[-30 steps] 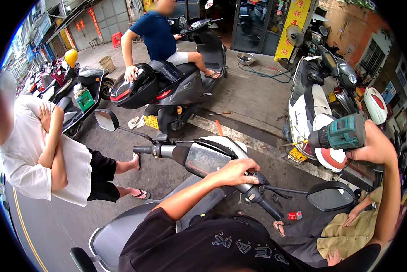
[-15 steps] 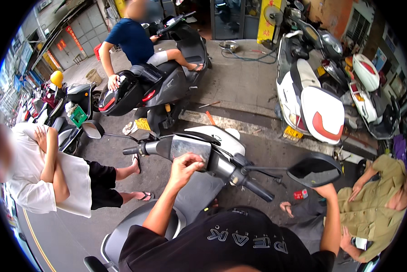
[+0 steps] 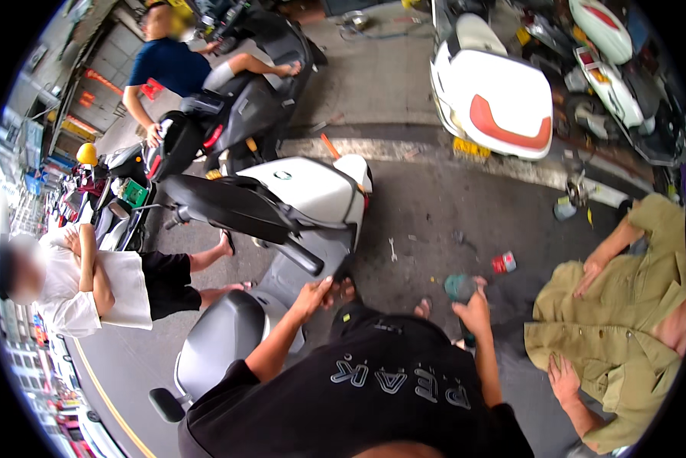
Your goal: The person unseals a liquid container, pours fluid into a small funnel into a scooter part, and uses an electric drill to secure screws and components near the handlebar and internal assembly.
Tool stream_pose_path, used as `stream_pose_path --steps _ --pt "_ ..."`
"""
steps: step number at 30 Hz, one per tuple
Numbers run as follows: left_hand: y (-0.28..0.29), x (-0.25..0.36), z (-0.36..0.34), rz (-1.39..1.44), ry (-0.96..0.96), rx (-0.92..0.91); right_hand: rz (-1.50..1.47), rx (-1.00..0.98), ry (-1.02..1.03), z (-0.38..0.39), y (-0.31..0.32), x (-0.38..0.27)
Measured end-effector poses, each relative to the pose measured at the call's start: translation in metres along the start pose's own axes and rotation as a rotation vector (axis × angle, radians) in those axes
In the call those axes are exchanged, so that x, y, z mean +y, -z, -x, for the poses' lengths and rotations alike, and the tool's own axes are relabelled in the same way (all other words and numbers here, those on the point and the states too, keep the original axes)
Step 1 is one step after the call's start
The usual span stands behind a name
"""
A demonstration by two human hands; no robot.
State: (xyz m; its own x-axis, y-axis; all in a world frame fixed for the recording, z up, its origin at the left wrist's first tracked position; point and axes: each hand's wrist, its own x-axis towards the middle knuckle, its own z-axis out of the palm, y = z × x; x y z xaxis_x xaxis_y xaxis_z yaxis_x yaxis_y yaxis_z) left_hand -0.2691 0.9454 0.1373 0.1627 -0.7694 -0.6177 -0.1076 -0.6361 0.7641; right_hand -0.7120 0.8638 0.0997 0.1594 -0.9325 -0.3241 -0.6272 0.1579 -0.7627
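Note:
My left hand [image 3: 311, 299] is beside the grey floorboard [image 3: 301, 263] of a white and grey scooter [image 3: 312, 183]. Its fingertips are pressed together; whatever they pinch is too small to name. Further right, my right hand [image 3: 474, 313] is curled with the thumb up, in front of a blurred teal and grey object [image 3: 459, 287]. Whether it grips that object or merely overlaps it is unclear. The scooter's handlebar is turned, its black grip [image 3: 303, 257] pointing toward me. Its grey seat [image 3: 224, 336] lies at my left.
A person in a white shirt [image 3: 114, 282] stands left, arms crossed. Another in khaki [image 3: 610, 305] is close on my right. A third in dark blue [image 3: 171, 69] sits on a dark scooter [image 3: 259, 99]. A white scooter [image 3: 503, 91], a wrench [image 3: 392, 249] and a red packet [image 3: 503, 262] lie beyond.
My left hand has come off the dashboard, down toward the floorboard. My right hand has moved inward from beside the mirror. The handlebar has swung round, and the view has shifted.

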Motion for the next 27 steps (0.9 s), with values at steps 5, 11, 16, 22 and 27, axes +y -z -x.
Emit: stream_pose_path --steps 5,11,16,22,27 --pt "-0.045 0.016 0.001 -0.35 -0.058 -0.203 0.16 0.051 0.014 -0.039 0.015 0.025" --pt "-0.05 -0.028 0.005 -0.31 0.119 -0.039 0.125 -0.088 -0.122 -0.083 0.014 0.057" --pt "-0.061 0.005 -0.03 -0.396 0.093 -0.052 -0.302 -0.101 -0.232 -0.119 0.004 0.078" --pt "-0.069 0.039 -0.085 -0.361 0.046 -0.042 -0.642 -0.087 -0.455 -0.172 0.01 0.073" --pt "-0.07 0.04 -0.082 -0.272 0.093 0.065 -1.401 -0.202 -0.886 -0.235 -0.035 0.153"
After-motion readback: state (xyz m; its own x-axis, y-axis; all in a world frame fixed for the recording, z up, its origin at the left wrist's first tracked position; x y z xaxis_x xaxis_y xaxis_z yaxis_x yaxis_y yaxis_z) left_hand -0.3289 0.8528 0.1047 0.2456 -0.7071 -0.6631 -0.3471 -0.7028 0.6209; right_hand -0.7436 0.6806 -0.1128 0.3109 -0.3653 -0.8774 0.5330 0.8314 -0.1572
